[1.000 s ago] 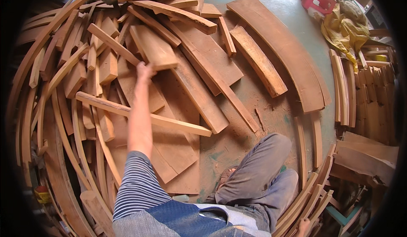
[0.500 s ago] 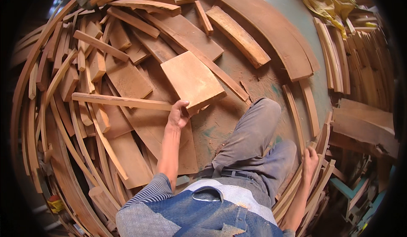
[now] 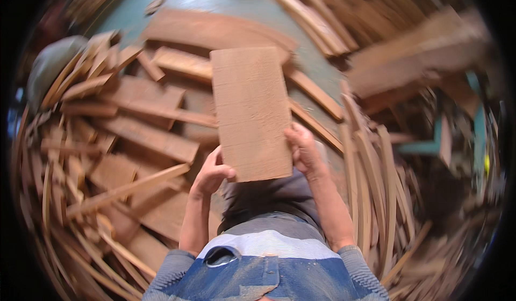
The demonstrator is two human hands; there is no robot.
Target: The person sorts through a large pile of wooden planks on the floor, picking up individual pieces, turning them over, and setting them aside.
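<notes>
A thick rectangular wooden block (image 3: 251, 112) is held up over my lap, its broad pale face showing. My left hand (image 3: 209, 173) grips its lower left corner, thumb on the face and the other fingers out of sight underneath. On its right edge my right hand (image 3: 302, 147) is closed, with the thumb against the side and face. Behind the block's top lies a wide curved board (image 3: 193, 27), partly covered by it. A rough-edged wood piece (image 3: 180, 61) runs in behind the block from the left.
Offcuts and a long narrow strip (image 3: 129, 190) are heaped at my left. Curved slats (image 3: 371, 177) stand bundled close to my right arm. Farther right are a heavy plank (image 3: 408, 56) and a teal metal frame (image 3: 430, 146). A grey-green bag (image 3: 54, 67) sits far left.
My right hand has left the slats on the right and now grips the block too. The block has come nearer, over my lap, and stands more upright in view. The whole view has turned rightward.
</notes>
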